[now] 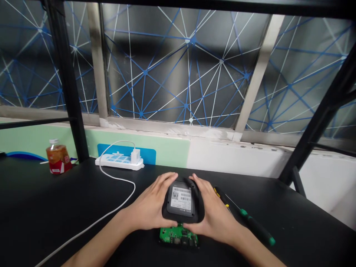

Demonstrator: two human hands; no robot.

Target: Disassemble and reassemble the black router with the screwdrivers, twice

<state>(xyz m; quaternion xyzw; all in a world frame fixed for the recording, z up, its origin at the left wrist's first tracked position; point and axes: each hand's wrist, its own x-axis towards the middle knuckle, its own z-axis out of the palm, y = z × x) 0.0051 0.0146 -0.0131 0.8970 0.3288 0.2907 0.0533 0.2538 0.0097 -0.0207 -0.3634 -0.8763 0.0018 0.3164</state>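
A squarish black plastic device cover (180, 202) with a white label carrying a QR code and barcodes is held between my two hands. My left hand (148, 205) grips its left side, fingers at the far edge and thumb at the near edge. On the opposite side, my right hand (215, 211) wraps it the same way. Just below the cover, nearer to me, a green circuit board (178, 235) shows, with connectors along its front edge. The cover and my thumbs hide the board's far part; whether the two touch, I cannot tell.
Right of my hand lies a screwdriver (257, 228) with a black and green handle. A yellow-and-black tool (219, 193) is partly hidden behind that hand. A white power strip (119, 161) with a charger and cable (116, 205) stands at the back, left of a bottle-free stretch; a drink bottle (58, 157) is farther left.
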